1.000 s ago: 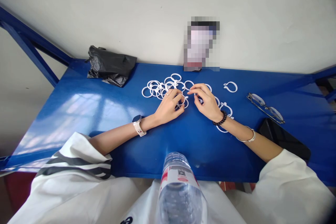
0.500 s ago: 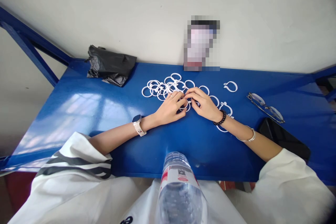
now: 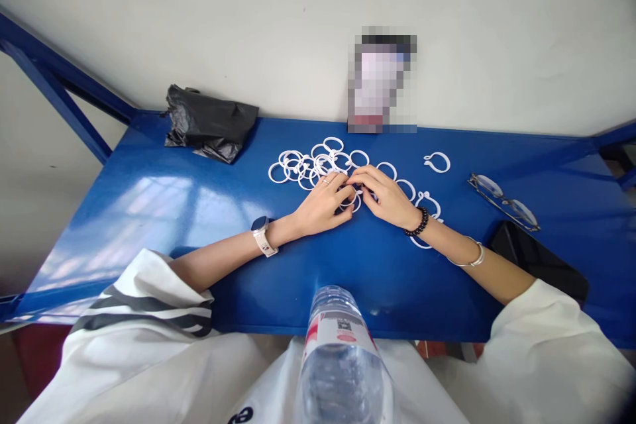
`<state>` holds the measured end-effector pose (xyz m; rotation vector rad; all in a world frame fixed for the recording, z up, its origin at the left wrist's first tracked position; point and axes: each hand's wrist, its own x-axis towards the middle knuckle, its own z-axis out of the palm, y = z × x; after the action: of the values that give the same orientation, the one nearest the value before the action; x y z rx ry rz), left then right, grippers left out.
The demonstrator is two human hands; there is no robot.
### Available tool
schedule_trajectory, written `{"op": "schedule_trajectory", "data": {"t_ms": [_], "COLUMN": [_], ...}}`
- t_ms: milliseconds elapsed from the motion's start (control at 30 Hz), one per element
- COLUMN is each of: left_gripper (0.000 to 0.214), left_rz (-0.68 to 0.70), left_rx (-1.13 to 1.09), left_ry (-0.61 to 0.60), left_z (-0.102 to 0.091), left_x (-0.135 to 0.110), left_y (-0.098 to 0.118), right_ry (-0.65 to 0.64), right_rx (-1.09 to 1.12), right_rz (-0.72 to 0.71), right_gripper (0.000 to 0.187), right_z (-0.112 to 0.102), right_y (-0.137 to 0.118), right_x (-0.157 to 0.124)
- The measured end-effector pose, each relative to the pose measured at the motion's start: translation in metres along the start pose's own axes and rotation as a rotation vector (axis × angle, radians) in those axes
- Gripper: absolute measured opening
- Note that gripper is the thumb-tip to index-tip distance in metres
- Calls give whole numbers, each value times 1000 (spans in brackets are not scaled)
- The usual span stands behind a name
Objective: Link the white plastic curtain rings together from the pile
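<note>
My left hand (image 3: 324,204) is closed around a white plastic ring (image 3: 356,204), which shows between its thumb and fingers. From the other side my right hand (image 3: 385,195) pinches at the same ring, fingertips almost touching those of the left; its fingers hide part of the ring. Just beyond my left hand lies a loose pile of white rings (image 3: 301,169), several of them overlapping. More rings (image 3: 386,171) lie around my right hand, and one open ring (image 3: 438,162) sits apart farther to the right.
A crumpled black plastic bag (image 3: 211,120) lies at the back left of the blue table (image 3: 278,278). Eyeglasses (image 3: 504,201) and a black phone (image 3: 541,262) are by my right forearm. A blurred upright object (image 3: 377,86) leans against the wall. A water bottle (image 3: 342,358) stands close to my body.
My right fingertips have shifted very slightly toward the left hand. Otherwise both hands and the rings stay in place.
</note>
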<state>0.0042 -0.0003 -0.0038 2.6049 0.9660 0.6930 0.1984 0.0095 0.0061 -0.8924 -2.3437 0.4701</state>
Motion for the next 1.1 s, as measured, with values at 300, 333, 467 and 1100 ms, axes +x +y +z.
{"op": "schedule_trajectory", "data": {"t_ms": [300, 333, 467, 1100], "left_gripper": [9, 9, 9, 17], "left_rz": [-97, -102, -113, -178], "left_rx": [-66, -65, -63, -77], "left_ry": [117, 119, 121, 193], "left_z": [-1, -2, -3, 0], "left_x": [-1, -1, 0, -1], "left_y": [0, 0, 1, 0], "right_ry": [48, 46, 61, 233], "right_rx": [-26, -47, -147, 17], "right_rz": [18, 33, 123, -1], "right_gripper": [37, 36, 35, 31], "right_z": [1, 0, -1, -2], "right_y": [0, 0, -2, -8], "right_x": [-1, -1, -1, 0]}}
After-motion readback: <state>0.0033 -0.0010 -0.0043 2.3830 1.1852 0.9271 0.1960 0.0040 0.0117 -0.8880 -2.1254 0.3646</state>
